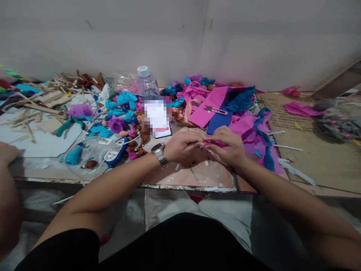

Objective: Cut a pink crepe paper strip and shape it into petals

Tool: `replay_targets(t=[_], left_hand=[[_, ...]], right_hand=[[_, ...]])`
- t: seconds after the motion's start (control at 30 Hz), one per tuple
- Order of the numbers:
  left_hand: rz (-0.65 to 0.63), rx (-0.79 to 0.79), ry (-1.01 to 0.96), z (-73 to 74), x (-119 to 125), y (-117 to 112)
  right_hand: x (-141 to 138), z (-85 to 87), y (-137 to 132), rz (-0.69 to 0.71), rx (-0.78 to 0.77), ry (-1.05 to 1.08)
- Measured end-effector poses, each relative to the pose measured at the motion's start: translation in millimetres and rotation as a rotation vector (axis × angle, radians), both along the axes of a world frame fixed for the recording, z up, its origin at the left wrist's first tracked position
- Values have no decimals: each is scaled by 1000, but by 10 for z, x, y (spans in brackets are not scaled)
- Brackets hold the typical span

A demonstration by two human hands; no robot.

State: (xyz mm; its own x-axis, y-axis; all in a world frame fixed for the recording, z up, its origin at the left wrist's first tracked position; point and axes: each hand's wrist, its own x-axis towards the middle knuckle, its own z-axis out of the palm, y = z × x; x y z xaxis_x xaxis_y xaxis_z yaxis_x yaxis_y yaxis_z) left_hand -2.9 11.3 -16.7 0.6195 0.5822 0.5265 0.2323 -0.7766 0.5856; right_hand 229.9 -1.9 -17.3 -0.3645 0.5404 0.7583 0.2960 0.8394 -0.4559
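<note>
Two-handed pinch on a small magenta crumpled paper-like piece (214, 143)

We are seeing the bare left hand (183, 146), thumb and forefinger together, pinching the piece's left end; the bare right hand (230, 146) is clamping its other side, partly hiding it. Both are meeting just above the pale pinkish-brown tabletop (197, 177), near its front edge. A silver metal-banded wristwatch (160, 153) is circling the left wrist. Behind, a black-edged phone with a lit white screen (157, 118) is lying near a clear plastic bottle with a white cap (147, 83). Pink-handled metal snips (216, 110) are resting across a flat magenta sheet (199, 115) and a dark-blue sheet (217, 122). Far left, another person's bare arm (9, 203) is showing.
</note>
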Motion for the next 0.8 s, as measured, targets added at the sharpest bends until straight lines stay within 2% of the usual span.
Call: replay_targets(t=[0.13, 0.23, 0.37, 0.6, 0.8], left_hand=[[-8, -10, -1, 21, 22, -39], [36, -25, -36, 61, 36, -76], [125, -142, -110, 119, 39, -96], [98, -385, -77, 103, 35, -99], [119, -449, -98, 85, 55, -118]], right_hand=[[7, 1, 19, 31, 56, 23], [17, 6, 20, -6, 62, 10], [28, -2, 15, -64, 49, -28], [24, -12, 3, -72, 36, -70], [2, -10, -11, -51, 79, -103]])
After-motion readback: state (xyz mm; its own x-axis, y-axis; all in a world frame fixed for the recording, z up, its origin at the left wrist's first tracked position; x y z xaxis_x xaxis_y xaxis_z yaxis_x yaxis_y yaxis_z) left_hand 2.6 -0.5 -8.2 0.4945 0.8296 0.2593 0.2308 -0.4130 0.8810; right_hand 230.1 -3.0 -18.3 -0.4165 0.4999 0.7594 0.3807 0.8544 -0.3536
